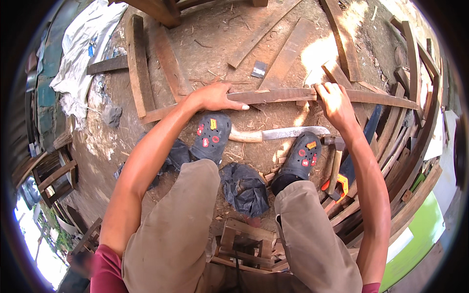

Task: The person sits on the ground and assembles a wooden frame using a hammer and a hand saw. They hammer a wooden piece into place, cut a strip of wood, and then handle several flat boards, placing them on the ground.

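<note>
Knees [193, 193] spread; apparent step: steadying a wooden strip [278, 95].
Left hand [213, 96] and right hand [337, 102] clasp it, fingers closed; shifting it likely calls for even support.

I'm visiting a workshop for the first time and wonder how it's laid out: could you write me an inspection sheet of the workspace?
Surface: earth floor, littered with wood scraps.
Things: beam in hand; machete lying near the feet; hammer and orange handle beside the right shoe.
Clutter: loose planks beyond the beam; black bag between the legs.
Grips: left grip on the beam, thumb outstretched; right grip curled over it.
Cables: nothing seen.
Surroundings: woodpile right; white sheet upper left.
</note>
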`<state>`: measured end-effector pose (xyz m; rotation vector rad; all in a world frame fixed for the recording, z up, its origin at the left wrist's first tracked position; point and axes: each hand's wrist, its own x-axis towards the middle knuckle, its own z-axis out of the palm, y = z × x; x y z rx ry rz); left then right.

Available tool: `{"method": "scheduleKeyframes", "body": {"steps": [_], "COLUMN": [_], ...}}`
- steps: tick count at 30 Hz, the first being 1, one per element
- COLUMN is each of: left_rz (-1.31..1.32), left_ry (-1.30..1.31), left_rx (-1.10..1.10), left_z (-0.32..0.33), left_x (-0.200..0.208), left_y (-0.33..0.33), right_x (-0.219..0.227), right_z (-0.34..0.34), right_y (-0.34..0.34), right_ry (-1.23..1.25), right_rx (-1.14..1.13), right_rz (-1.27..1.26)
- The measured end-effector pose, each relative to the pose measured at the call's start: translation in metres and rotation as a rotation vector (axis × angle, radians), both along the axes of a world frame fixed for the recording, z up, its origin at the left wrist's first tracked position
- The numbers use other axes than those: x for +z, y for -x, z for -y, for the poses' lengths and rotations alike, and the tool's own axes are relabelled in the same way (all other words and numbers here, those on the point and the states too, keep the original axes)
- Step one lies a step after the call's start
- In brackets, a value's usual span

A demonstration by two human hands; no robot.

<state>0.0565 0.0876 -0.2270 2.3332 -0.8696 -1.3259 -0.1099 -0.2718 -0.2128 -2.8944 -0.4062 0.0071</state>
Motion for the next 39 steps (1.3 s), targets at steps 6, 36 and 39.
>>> {"method": "scheduleKeyframes", "body": {"steps": [6,36,39], "left_rz": [0.183,0.818,0.862], "left_ry": [-0.075,0.277,0.258], "left_rx": [-0.059,0.047,-0.002], "left_z": [0.009,0.011,0.018], "left_x": [0.024,0.032,0.029], "left_y": [0.013,0.001,-0.012], "right_x": [0.001,0.017,0.004], "right_z": [0.000,-0.003,0.002], "right_y": [0.016,-0.016,-0.021], "right_ry": [0.056,-0.080,0.006], "right_rx": [-0.059,-0.166,-0.165], "right_rz": [0.042,0.143,0.150]}}
